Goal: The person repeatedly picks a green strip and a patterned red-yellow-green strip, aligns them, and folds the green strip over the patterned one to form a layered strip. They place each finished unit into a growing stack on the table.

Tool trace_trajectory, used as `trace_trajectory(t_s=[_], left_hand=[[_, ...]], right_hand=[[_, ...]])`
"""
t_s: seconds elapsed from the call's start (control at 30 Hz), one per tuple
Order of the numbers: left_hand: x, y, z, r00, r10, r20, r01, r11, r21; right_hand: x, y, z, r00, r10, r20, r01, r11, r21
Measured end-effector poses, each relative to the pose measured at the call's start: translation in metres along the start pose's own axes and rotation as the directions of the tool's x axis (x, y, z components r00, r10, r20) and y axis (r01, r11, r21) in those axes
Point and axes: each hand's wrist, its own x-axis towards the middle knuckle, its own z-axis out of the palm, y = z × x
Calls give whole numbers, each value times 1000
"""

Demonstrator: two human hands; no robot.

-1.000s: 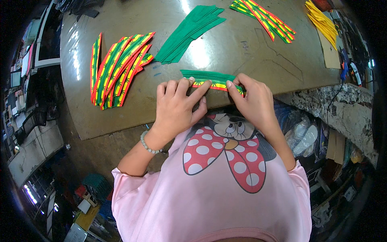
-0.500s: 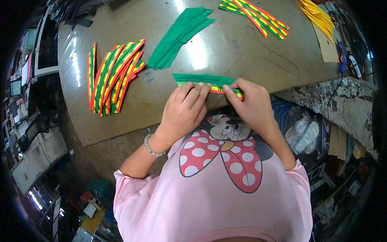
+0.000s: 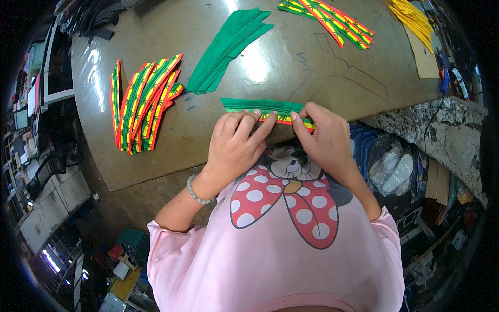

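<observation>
A narrow green fabric strip (image 3: 260, 104) lies over a red, yellow and green striped strip (image 3: 283, 119) at the near edge of the brown worktable (image 3: 171, 140). My left hand (image 3: 236, 143) presses its fingertips flat on the two strips near their middle. Pinching their right end between thumb and fingers is my right hand (image 3: 322, 138). Both hands sit just in front of my pink shirt.
A pile of striped strips (image 3: 143, 101) lies at the table's left, a stack of green pieces (image 3: 226, 44) behind the hands, more striped pieces (image 3: 330, 21) at the back and yellow pieces (image 3: 413, 15) at the far right. A stone ledge (image 3: 442, 130) adjoins on the right.
The hands have stayed on the paired strips; the fingers shifted slightly along them. The view has drifted a little.
</observation>
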Motion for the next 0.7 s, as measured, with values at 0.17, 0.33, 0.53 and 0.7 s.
trace_trajectory(t_s=[0.17,0.33,0.53,0.7], left_hand=[[6,13,-3,998,-9,66,4,997,75],[11,25,7,999,31,27,-28,995,-96],[6,19,15,1000,-10,-17,10,999,-39],[5,19,17,999,-17,-29,16,1000,-11]], right_hand=[[1,-1,1,1000,2,12,-1,999,-32],[-4,4,-6,999,-20,25,20,1000,21],[-11,13,-12,997,65,28,-68,991,119],[-9,14,-10,997,74,29,-77,993,85]])
